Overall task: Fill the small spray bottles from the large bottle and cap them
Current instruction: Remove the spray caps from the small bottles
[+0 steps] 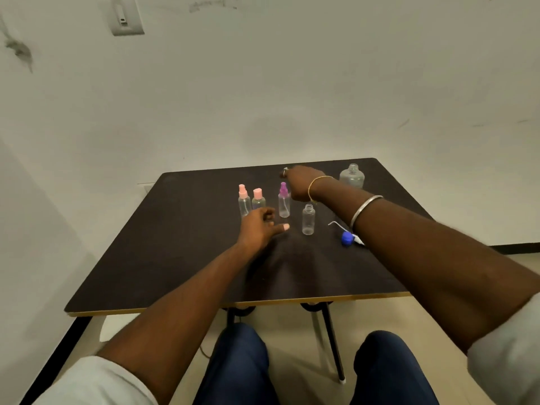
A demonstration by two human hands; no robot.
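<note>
Sits at a dark desk (175,244) set against a pale wall, with knees in blue trousers below the near edge. Stretches both bare forearms out over the top.

Holds the right hand (302,182) out past the middle of the desk, back upward, just beside the head of the purple-topped spray bottle (283,201). Cannot tell whether the fingers grasp that bottle or merely touch it, as they are hidden behind the hand. Wears a ring (285,170) on that hand, a thin gold bangle (319,182) at the wrist and a silver bangle (365,209) further up the forearm.

Hovers the left hand (258,226) low over the middle of the desk, released, fingers loosely curled round nothing, thumb stuck out to the right. Places it just in front of two upright little bottles: a pink-topped spray bottle (244,200) and, right beside it, a pink-capped bottle (258,199).

Has an open small bottle (308,220) standing uncapped to the right of the left hand, closer to the near edge than the purple one. Has the large bottle (352,176) upright and uncapped near the far right corner, apart from the small ones. Cannot tell any liquid levels. Shows a blue spray cap (347,238), with white nozzle and thin dip tube, lying on its side toward the right edge, partly under the right forearm
</note>
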